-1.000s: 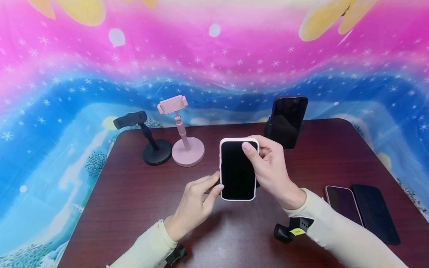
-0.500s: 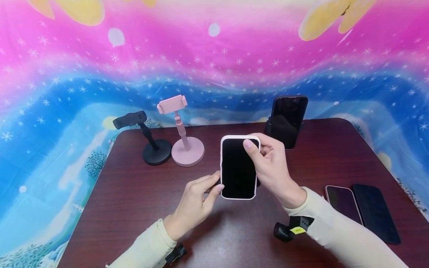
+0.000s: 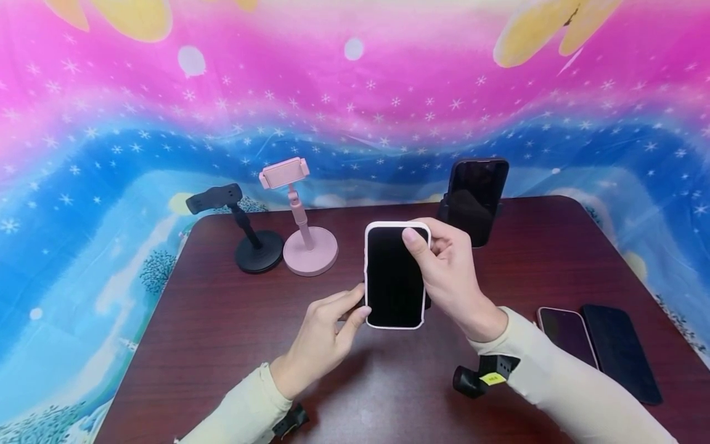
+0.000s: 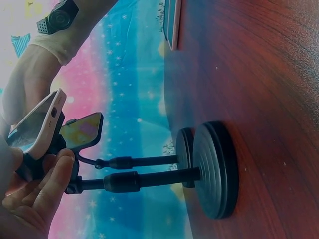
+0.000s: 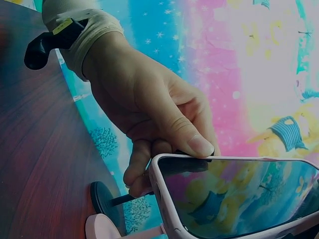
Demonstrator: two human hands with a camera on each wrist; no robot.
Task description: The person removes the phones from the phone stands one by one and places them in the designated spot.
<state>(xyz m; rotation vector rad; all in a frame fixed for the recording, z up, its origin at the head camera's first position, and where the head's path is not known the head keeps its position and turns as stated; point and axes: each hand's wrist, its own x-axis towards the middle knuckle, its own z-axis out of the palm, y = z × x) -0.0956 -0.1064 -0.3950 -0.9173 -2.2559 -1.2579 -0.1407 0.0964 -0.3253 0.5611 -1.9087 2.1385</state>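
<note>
A smartphone in a pale case [image 3: 395, 275] is held upright over the table, its dark screen toward me. Behind it, the left wrist view shows the black clamp of a phone stand [image 4: 159, 178], whose round base rests on the table. My left hand [image 3: 318, 339] grips that clamp, thumb at the phone's lower left edge. With thumb on the screen and fingers behind, my right hand [image 3: 452, 271] pinches the phone's upper right side. The phone hides most of the stand in the head view.
At the back left stand a black phone stand [image 3: 257, 251] and a pink one [image 3: 312, 251]. A black phone [image 3: 478, 194] sits in a stand at the back right. Two more phones, one pink-edged [image 3: 567, 336] and one black [image 3: 621, 348], lie on the table's right side.
The phone and my right hand have risen slightly, with the phone's top edge a little higher. My left hand has barely moved.
</note>
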